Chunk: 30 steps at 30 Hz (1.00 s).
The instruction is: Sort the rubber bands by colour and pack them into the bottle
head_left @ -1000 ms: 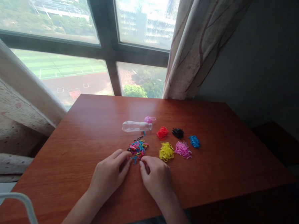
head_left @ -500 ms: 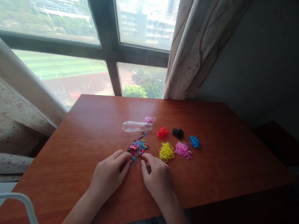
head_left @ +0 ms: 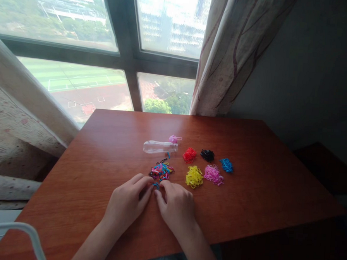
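Observation:
Small blue rubber bands [head_left: 156,185] show between my hands, just in front of a mixed pile of coloured rubber bands [head_left: 161,170]. My left hand [head_left: 130,197] pinches them from the left between thumb and forefinger. From the right, my right hand [head_left: 176,203] closes its thumb and forefinger on the same bands; the fingertips partly hide them. To the right lie single-colour heaps of rubber bands: yellow [head_left: 194,177], pink [head_left: 213,174], red [head_left: 189,155], black [head_left: 207,155] and blue [head_left: 226,165].
A clear plastic bottle [head_left: 158,147] lies on its side behind the mixed pile, with a pink cap [head_left: 173,139] beside its neck. One loose blue band [head_left: 168,155] is near it. The wooden table [head_left: 245,203] stands against a window with curtains [head_left: 223,62].
My right hand has moved left from the edge of the mixed pile to the blue bands at my left fingertips. My left hand has stayed nearly in place.

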Tool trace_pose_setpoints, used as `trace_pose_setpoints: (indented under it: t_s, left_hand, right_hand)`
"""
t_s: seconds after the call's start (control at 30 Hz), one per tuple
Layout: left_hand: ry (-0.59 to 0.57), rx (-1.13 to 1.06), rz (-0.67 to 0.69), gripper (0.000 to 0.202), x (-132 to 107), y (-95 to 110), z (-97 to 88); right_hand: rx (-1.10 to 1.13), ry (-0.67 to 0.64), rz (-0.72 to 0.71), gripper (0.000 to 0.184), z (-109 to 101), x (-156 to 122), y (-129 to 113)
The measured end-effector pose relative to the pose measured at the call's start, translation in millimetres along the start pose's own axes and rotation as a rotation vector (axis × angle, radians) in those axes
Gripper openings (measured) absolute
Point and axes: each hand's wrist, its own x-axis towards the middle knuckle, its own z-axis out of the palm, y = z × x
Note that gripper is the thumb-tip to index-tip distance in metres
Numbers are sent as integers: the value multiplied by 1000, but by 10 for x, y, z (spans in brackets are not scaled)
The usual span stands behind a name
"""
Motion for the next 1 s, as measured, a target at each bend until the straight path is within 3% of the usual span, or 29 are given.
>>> trace_pose_setpoints:
  t_s: [0.43, 0.8, 0.9, 1.0]
  left_hand:
    - [-8, -18, 20, 19, -5, 12, -25]
    - [-32, 5, 38, 23, 5, 3, -20]
    - [-26, 11, 44, 23, 5, -7, -12]
    - [-18, 17, 54, 23, 6, -11, -1]
  right_hand:
    - [149, 138, 88, 12, -5, -56, 75]
    - [196, 243, 77, 20, -79, -19, 113]
    - [205, 309, 92, 20, -219, -29, 242]
    - [165, 419, 158, 21, -432, -61, 553]
